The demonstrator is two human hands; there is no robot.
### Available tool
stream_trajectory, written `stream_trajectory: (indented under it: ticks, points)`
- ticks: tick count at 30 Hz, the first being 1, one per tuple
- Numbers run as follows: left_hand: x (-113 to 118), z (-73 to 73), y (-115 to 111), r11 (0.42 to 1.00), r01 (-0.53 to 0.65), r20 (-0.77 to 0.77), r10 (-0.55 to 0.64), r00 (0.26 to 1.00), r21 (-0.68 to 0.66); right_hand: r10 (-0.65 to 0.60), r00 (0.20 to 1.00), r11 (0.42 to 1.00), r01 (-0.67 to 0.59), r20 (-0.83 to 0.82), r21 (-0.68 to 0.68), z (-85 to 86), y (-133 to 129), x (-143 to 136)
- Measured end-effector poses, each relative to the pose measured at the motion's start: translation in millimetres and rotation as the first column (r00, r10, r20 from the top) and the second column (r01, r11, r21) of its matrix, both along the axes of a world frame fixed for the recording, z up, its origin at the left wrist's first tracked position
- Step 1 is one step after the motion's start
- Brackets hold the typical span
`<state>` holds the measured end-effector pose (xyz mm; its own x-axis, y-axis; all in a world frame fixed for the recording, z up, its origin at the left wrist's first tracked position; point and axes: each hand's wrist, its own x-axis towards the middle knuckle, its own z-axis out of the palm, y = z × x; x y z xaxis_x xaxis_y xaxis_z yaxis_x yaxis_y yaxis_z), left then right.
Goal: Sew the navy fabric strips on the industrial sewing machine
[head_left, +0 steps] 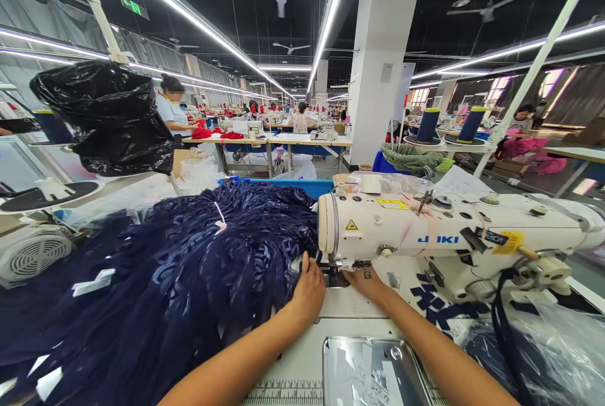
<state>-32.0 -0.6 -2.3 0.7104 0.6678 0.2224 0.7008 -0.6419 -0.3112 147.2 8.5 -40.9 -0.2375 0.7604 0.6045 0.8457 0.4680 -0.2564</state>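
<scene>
My left hand [309,291] is at the left of the sewing machine's needle area, its fingers bent and closed on the edge of dark navy fabric. My right hand [366,284] reaches under the head of the white sewing machine [397,223] from the right. Its fingertips are hidden behind the presser parts, so its grip does not show. A big heap of navy lace-like garments [198,267] lies left of the needle and touches my left hand. White paper tags and a pale tie stick out of the heap.
A metal tray [359,371] sits in front of the machine, over a printed ruler [283,392]. Navy strips [439,308] and a clear plastic bag [558,343] lie to the right. A black plastic bag [104,116] hangs at left. Thread cones [428,125] stand behind; other people work farther back.
</scene>
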Motion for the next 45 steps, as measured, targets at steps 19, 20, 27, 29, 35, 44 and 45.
stream_trajectory:
  ticks: [19,20,27,29,35,44,45]
  points:
    - [-3.0,13.3,21.2,0.981,0.134,0.030,-0.131,0.991,-0.141,-0.037,0.963,0.993,0.006,0.266,0.116,-1.1,-22.5,2.4]
    - [-3.0,12.7,21.8,0.981,0.137,0.034,-0.133,0.990,-0.138,-0.050,0.963,0.993,0.020,0.266,0.114,-2.6,-22.0,1.9]
    - [-1.1,9.8,23.5,0.983,0.131,0.053,-0.126,0.991,-0.127,-0.148,0.956,0.986,0.122,0.251,0.117,-22.3,-15.4,1.2]
    - [0.0,10.6,23.7,0.983,0.126,0.043,-0.121,0.992,-0.133,-0.155,0.955,0.984,0.128,0.252,0.123,-25.8,-14.3,1.4]
    - [3.5,12.2,25.8,0.980,0.130,0.087,-0.117,0.989,-0.152,-0.176,0.942,0.980,0.139,0.286,0.144,-32.4,-14.0,1.1]
    - [4.8,11.1,26.2,0.983,0.115,0.063,-0.107,0.992,-0.144,-0.198,0.902,0.978,0.156,0.384,0.138,-34.4,-14.7,-1.1]
    - [5.0,11.5,26.0,0.984,0.112,0.059,-0.105,0.993,-0.137,-0.204,0.901,0.977,0.164,0.384,0.133,-34.2,-14.2,-1.3]
